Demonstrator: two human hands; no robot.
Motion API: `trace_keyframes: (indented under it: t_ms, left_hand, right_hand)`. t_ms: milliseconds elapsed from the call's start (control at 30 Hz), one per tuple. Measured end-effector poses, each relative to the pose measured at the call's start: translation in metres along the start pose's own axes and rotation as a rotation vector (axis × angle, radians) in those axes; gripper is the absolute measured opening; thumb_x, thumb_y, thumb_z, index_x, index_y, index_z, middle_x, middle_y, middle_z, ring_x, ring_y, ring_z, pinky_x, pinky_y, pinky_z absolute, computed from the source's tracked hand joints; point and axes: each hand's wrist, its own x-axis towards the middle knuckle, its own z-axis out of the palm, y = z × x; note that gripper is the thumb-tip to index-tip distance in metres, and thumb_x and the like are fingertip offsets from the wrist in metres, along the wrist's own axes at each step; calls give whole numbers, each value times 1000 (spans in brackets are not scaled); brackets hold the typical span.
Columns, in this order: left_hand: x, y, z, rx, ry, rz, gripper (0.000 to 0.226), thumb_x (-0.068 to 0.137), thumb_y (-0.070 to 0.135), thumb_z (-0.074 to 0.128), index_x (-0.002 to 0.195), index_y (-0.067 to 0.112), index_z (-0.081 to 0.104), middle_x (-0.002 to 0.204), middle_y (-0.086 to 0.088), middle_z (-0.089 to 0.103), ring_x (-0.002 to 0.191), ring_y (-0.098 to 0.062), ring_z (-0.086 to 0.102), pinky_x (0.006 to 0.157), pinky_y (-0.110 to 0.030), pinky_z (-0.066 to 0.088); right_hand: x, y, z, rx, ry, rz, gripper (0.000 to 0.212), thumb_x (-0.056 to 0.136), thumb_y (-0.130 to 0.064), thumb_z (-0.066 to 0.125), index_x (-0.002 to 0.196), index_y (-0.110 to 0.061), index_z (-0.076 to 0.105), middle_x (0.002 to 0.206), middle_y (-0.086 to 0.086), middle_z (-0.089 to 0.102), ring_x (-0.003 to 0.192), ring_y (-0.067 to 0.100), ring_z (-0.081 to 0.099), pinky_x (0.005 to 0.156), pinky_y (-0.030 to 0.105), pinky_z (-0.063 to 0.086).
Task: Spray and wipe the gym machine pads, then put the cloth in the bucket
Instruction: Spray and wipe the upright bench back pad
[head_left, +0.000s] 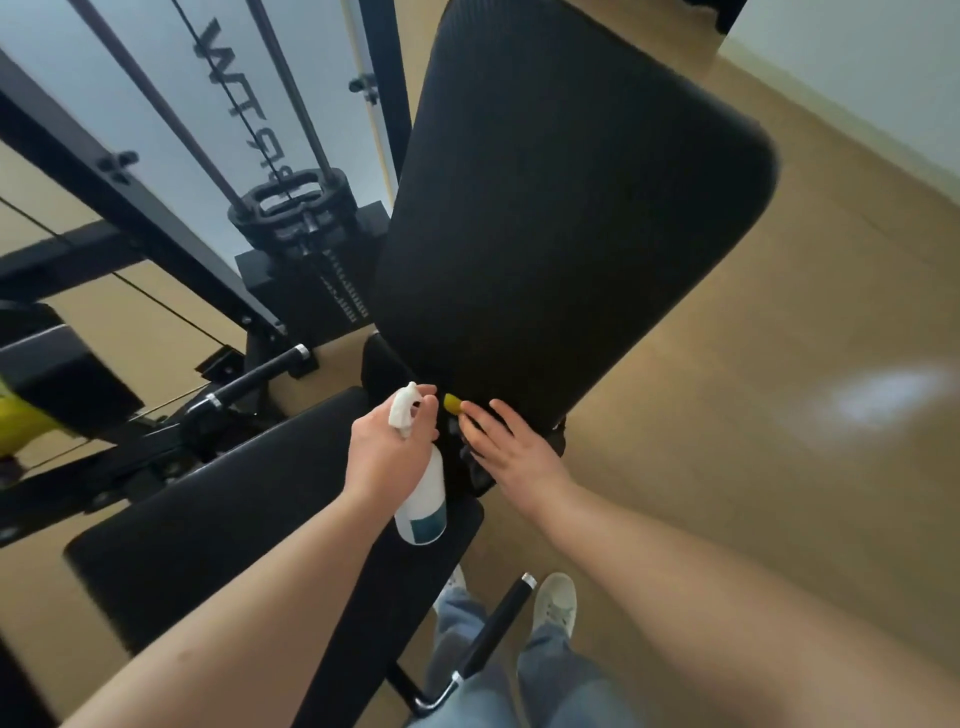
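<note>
the back pad (561, 218) wears black upholstery with a fine ribbed grain, matt all over; the seat pad (234, 514) looks the same. the spray bottle (422, 488) is smooth white plastic, faintly translucent. the machine frame (130, 197) is black painted metal, the handle bar (498, 629) matt black with a shiny chrome cap. the floor (779, 519) is smooth and tan with a soft sheen. the trousers (550, 670) are pale blue denim.

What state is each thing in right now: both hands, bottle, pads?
Left hand: grips the spray bottle, fingers round its neck.
Spray bottle: nozzle facing the back pad.
Right hand: open, fingers spread at the back pad's lower edge.
Back pad: raised at a slant.
Seat pad: lying flat.
Yellow piece: at the right fingertips, identity unclear.
</note>
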Motion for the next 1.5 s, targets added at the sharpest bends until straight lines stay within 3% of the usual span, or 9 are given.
trace_keyframes:
  t_ms: [100, 267, 367, 467, 733, 867, 1133, 1300, 1500]
  left_hand:
    - [-4, 2, 3, 19, -46, 30, 20, 101, 45, 58, 116, 40, 68, 91, 6, 74, 87, -9, 70, 68, -24, 51]
    - [-9, 20, 15, -7, -72, 50, 23, 101, 47, 57, 120, 41, 68, 93, 5, 73, 89, -13, 68, 68, -25, 49]
    - [-12, 42, 24, -32, -88, 84, 20, 101, 46, 57, 117, 41, 68, 90, 4, 73, 88, -15, 68, 70, -27, 51]
    - [-14, 67, 30, -62, -81, 115, 17, 101, 48, 56, 111, 41, 69, 86, 2, 74, 86, -17, 70, 72, -33, 57]
    - [-12, 105, 36, -143, -18, 139, 17, 100, 48, 56, 98, 38, 69, 82, 3, 75, 82, -15, 70, 70, -35, 57]
    - [-6, 92, 30, -164, -4, 64, 18, 100, 49, 57, 94, 37, 69, 80, 3, 75, 75, -9, 69, 64, -28, 52]
    - [11, 38, 9, -127, 10, -37, 17, 101, 49, 55, 103, 37, 67, 85, 4, 72, 79, -14, 68, 60, -25, 47]
    - [19, 7, -7, -123, 62, -78, 16, 102, 46, 55, 96, 38, 67, 80, 2, 72, 76, -16, 68, 58, -24, 48]
    - [17, -20, -24, -87, 150, -89, 18, 103, 44, 54, 90, 37, 66, 79, 2, 71, 73, -12, 66, 58, -23, 47]
  right_hand:
    - [-10, 11, -3, 27, 7, 28, 67, 110, -32, 38, 167, -19, 6, 171, 17, -23, 154, 41, -28, 111, 63, -23]
    - [-48, 68, -35, 113, 45, 308, 69, 110, -27, 32, 166, -17, -6, 167, 16, -31, 151, 37, -35, 109, 66, -27]
    - [-76, 116, -51, 132, 202, 522, 66, 107, -26, 33, 167, -19, 5, 170, 15, -21, 152, 36, -32, 105, 69, -33]
    - [-100, 161, -70, 162, 356, 702, 62, 105, -22, 36, 166, -21, 20, 173, 14, -3, 159, 34, -15, 114, 71, -21]
    - [-86, 229, -122, 165, 450, 970, 70, 103, -30, 49, 164, -10, 21, 166, 23, 25, 158, 45, 5, 119, 75, 0]
    - [-41, 223, -132, 100, 439, 876, 68, 105, -24, 39, 165, -3, 12, 167, 27, 18, 156, 50, 7, 124, 65, 9]
    - [24, 193, -132, -61, 367, 634, 66, 104, -22, 19, 164, -1, 0, 170, 27, 6, 157, 48, 4, 126, 57, -2]
    - [88, 135, -112, -84, 265, 264, 66, 106, -26, 17, 165, -2, 0, 172, 24, -2, 158, 45, -5, 126, 55, -7]
    - [122, 33, -71, -105, -91, -179, 63, 110, -42, 30, 166, -16, 20, 175, 13, -1, 160, 34, -13, 127, 51, -9]
